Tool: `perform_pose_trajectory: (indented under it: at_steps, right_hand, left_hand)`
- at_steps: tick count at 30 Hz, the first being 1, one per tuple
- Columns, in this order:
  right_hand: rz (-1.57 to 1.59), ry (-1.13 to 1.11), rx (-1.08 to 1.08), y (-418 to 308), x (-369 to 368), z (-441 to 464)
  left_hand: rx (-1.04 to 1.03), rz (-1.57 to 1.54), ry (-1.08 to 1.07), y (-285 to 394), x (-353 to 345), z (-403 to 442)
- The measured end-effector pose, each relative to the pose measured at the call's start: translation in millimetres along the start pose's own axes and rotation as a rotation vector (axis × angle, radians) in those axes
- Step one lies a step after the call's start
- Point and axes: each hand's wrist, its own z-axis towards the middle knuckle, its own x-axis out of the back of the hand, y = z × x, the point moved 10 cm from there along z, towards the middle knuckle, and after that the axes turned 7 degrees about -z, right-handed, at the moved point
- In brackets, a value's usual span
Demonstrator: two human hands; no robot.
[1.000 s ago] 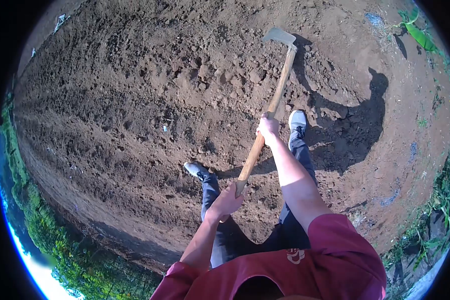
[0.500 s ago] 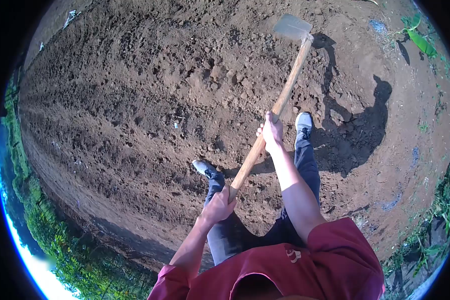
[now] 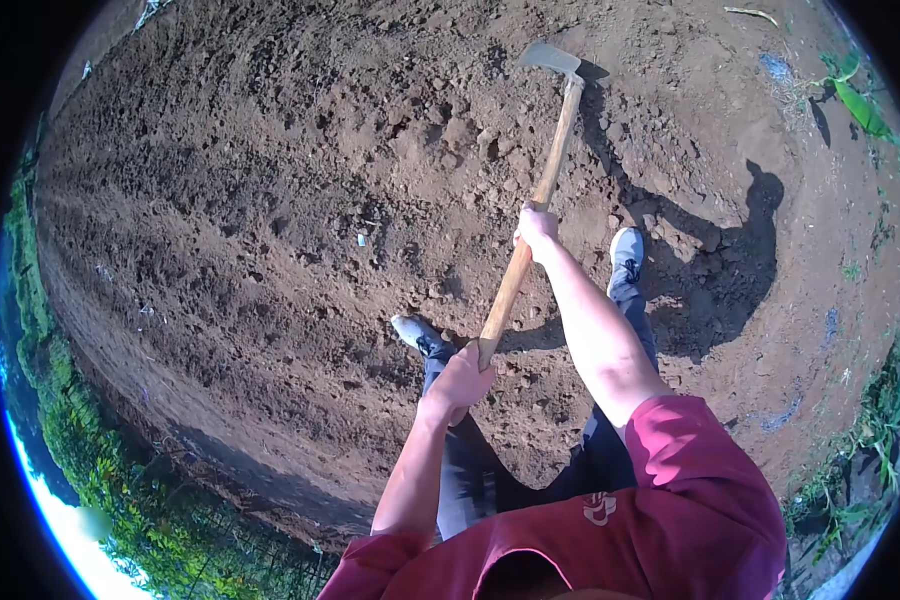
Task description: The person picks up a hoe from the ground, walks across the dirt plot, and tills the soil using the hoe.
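A hoe point(image 3: 510, 285) with a long wooden handle slants across the middle of the view, its flat metal blade point(image 3: 551, 57) at the far end, above or at the soil; I cannot tell whether it touches. My left hand point(image 3: 462, 378) is closed round the rear end of the handle, near my body. Farther up the shaft, around its middle, my right hand point(image 3: 537, 229) is wrapped about the wood. Loose, cloddy brown soil point(image 3: 420, 180) lies beneath the hoe.
My shoes stand apart on the soil, a left shoe point(image 3: 415, 332) and a right shoe point(image 3: 626, 250). My shadow point(image 3: 735, 260) falls to the right. A green leaf point(image 3: 860, 108) lies at upper right; shrubs point(image 3: 100, 440) grow at lower left. A small pale scrap point(image 3: 362, 240) rests on the ground.
The blade has shifted left and slightly up in view, and now shows more edge-on. Both hands keep hold of the handle; the left has moved up and right.
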Motion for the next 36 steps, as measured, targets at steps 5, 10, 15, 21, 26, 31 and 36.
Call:
perform_pose_trajectory:
  at_steps: [5,10,15,21,26,31,36]
  right_hand:
    - [0.184,-0.113,-0.002,28.7,-17.1,-94.5]
    - [0.387,-0.113,-0.011,37.9,-19.1,-177.7]
    - [0.508,-0.062,-0.014,39.5,10.0,-212.2]
    - [0.588,0.131,0.076,-12.3,137.1,-173.1]
    - [0.580,0.148,0.131,-48.5,215.4,-71.6]
    - [0.451,0.152,0.075,-34.9,244.9,61.6]
    - [0.129,0.056,-0.060,35.7,212.6,97.5]
  left_hand:
    - [0.021,-0.033,-0.019,-13.6,10.4,-94.4]
    - [-0.059,0.005,0.033,-32.9,31.1,-161.1]
    - [-0.148,0.036,-0.043,-10.1,44.0,-191.5]
    - [-0.318,0.067,-0.187,58.9,-8.5,-117.8]
    - [-0.402,0.288,-0.134,128.1,-49.8,-11.4]
    - [-0.127,0.193,-0.082,178.4,-103.2,67.6]
    - [0.038,0.175,-0.095,147.5,-140.6,54.3]
